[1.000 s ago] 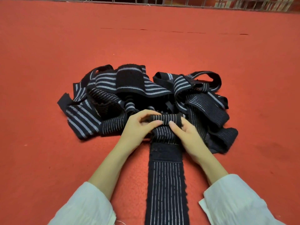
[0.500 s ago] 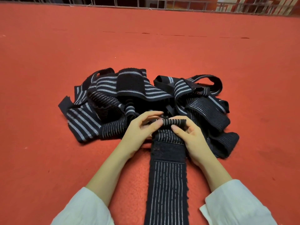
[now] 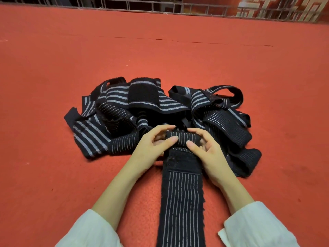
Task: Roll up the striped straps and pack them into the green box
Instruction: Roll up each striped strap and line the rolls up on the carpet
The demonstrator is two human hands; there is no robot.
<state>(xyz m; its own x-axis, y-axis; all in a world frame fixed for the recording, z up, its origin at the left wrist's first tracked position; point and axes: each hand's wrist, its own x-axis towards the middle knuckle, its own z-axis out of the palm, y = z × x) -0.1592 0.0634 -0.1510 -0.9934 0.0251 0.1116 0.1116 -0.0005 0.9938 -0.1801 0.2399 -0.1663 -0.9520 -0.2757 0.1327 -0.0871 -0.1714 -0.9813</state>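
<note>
A long black strap with thin white stripes [image 3: 181,204] runs from the bottom edge up the red surface. Its far end is wound into a small roll [image 3: 183,139]. My left hand [image 3: 154,147] grips the roll's left end, thumb on its front and fingers curled over the top. On the other end my right hand [image 3: 206,150] holds it the same way. Just below the roll the strap has a plain black patch [image 3: 183,161]. A heap of loose striped straps [image 3: 147,107] lies right behind the roll. No green box is in view.
Red felt-like cloth [image 3: 71,59] covers the whole surface and stretches far to every side of the heap. A metal grid fence [image 3: 178,8] runs along the far edge. White sleeves cover both forearms at the bottom.
The roll has turned a little further toward me and grown thicker. Both hands have shifted their fingers round it. The heap has not moved.
</note>
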